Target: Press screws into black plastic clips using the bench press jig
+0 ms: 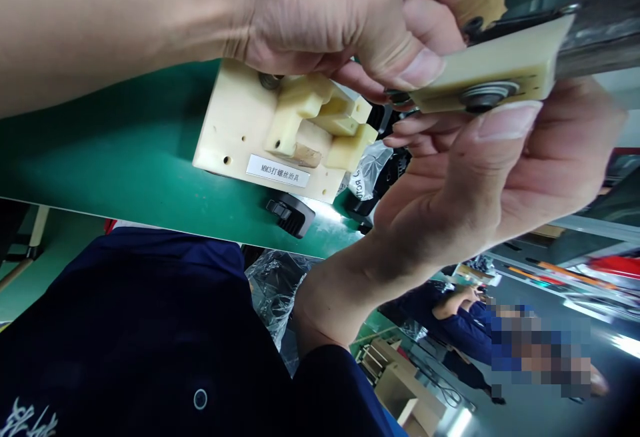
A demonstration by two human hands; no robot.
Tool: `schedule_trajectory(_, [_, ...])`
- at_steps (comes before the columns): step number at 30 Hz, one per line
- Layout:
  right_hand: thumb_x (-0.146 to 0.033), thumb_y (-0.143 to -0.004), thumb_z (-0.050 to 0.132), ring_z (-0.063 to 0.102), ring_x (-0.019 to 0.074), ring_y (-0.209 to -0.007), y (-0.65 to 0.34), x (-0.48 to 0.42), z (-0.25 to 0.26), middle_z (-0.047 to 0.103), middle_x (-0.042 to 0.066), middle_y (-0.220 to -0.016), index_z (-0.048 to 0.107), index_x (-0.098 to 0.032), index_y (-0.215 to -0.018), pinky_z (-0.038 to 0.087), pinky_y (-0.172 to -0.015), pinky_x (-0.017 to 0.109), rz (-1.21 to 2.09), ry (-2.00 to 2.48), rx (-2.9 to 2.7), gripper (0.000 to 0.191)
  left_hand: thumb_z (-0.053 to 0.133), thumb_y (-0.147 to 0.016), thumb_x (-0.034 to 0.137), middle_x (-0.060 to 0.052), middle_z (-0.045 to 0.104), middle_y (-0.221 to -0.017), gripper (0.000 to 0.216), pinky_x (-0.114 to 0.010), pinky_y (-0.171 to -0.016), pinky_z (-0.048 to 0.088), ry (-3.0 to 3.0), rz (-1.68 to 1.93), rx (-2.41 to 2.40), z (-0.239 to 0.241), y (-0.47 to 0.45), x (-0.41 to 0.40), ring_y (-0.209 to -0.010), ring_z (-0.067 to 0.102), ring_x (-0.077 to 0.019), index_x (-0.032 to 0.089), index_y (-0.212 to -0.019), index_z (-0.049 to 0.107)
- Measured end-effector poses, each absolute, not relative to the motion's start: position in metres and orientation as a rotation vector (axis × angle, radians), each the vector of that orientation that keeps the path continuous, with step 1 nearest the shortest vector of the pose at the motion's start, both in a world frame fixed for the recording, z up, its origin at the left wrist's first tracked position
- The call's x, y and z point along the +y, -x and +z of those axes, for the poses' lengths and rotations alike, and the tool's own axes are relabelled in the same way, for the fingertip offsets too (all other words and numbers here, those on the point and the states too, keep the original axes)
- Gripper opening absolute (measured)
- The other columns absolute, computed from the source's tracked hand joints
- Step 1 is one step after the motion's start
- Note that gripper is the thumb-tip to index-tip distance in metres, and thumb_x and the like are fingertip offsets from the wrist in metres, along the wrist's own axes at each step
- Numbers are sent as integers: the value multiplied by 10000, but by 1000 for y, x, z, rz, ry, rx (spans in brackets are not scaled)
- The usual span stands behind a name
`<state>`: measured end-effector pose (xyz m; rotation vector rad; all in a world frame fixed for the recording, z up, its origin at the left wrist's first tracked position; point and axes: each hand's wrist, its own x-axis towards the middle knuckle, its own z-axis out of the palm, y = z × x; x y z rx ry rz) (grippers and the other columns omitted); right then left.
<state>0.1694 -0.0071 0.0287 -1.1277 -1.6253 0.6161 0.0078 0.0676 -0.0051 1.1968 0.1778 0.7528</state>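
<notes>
Both my hands are at a cream plastic block (505, 60) with a round metal bolt and washers (489, 95) on its lower face. My left hand (345, 13) comes from the upper left, thumb and fingers closed at the block's left end, beside a small dark metal piece (399, 97). One of its fingers wears a tan covering. From below, my right hand (500, 170) grips the block, its thumb by the bolt and other fingers behind. Under my left hand lies a cream fixture (225, 127) with a raised yellow holder (300, 107) and white label (278, 171).
A black plastic part (293, 215) lies on the green table (125, 150) near its edge. Clear plastic bags (370, 167) and dark parts are beyond the fixture. A dark beam (600, 30) is at the upper right. A co-worker (465, 323) and cardboard boxes (400, 390) appear lower right.
</notes>
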Motion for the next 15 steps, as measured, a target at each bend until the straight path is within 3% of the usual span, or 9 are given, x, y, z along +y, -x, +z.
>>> schedule_trajectory(7, [-349, -855, 721, 591, 114, -611, -170, -5, 30, 621, -5, -833, 683, -220, -890, 480, -566, 269, 644, 1124, -1624, 139, 528, -881, -36, -14, 565, -823, 309, -177, -667, 392, -1198, 738, 130, -10, -5, 67, -907, 650, -133, -27, -1190, 541])
schedule_trajectory(11, [-378, -832, 733, 601, 115, -609, -175, -2, 29, 637, 17, -868, 686, -186, -937, 474, -550, 270, 684, 1033, -1662, 224, 539, -864, -80, 63, 390, -660, 223, -165, -645, 381, -1125, 733, 173, -9, -6, 68, -654, 511, -30, -18, -1075, 575])
schedule_trajectory(13, [-355, -840, 727, 611, 125, -617, -177, -2, 29, 629, 32, -859, 686, -167, -957, 482, -560, 280, 682, 1028, -1666, 226, 544, -856, -92, 85, 311, -616, 177, -162, -645, 393, -1103, 723, 180, -9, -6, 68, -623, 459, -27, 9, -996, 584])
schedule_trajectory(15, [-346, -841, 728, 623, 136, -624, -179, -2, 29, 615, 29, -827, 690, -171, -970, 490, -572, 290, 668, 1029, -1668, 220, 555, -855, -81, 84, 326, -607, 140, -160, -641, 398, -1096, 718, 187, -9, -6, 68, -636, 469, -35, 34, -930, 585])
